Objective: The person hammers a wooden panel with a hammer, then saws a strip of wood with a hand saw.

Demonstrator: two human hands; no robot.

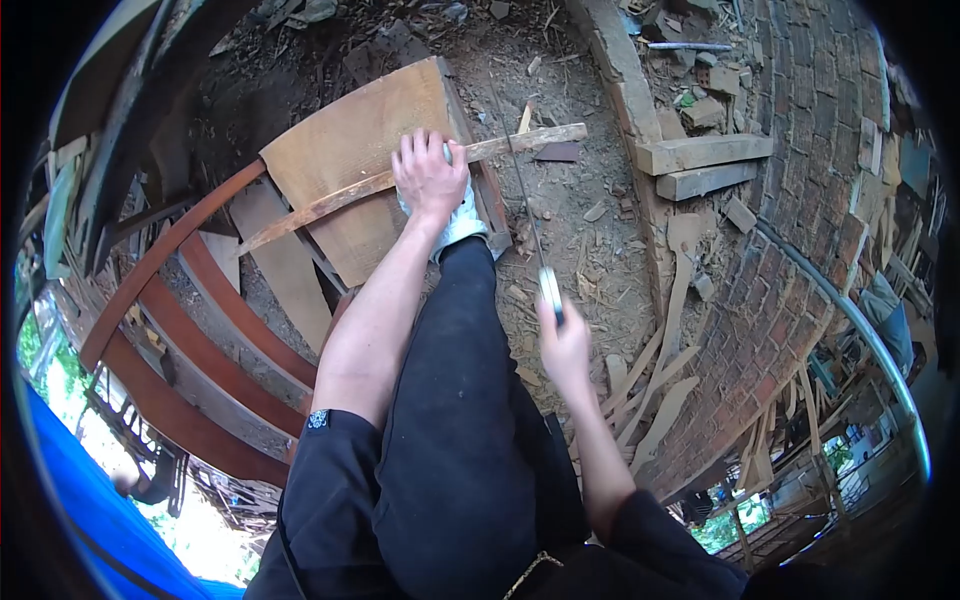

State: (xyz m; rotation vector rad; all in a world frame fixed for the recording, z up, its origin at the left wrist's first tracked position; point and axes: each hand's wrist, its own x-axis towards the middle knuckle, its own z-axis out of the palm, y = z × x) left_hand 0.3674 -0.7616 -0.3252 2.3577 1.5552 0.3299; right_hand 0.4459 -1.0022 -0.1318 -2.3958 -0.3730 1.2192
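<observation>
My left hand (428,176) presses down on a long thin wooden strip (520,143) that lies across a wide board (340,160). A foot in a white shoe (462,222) stands on the board just under that hand. My right hand (562,345) grips the handle of a hand saw (524,205). The thin blade runs up from the handle and meets the strip to the right of my left hand. My leg in black trousers (460,400) fills the middle of the view.
Curved reddish wooden pieces (170,340) lie to the left. Wood blocks (700,165) and offcuts (650,390) sit on a brick surface (790,250) at right. The ground is dirt with chips. A metal pipe (860,330) curves along the right.
</observation>
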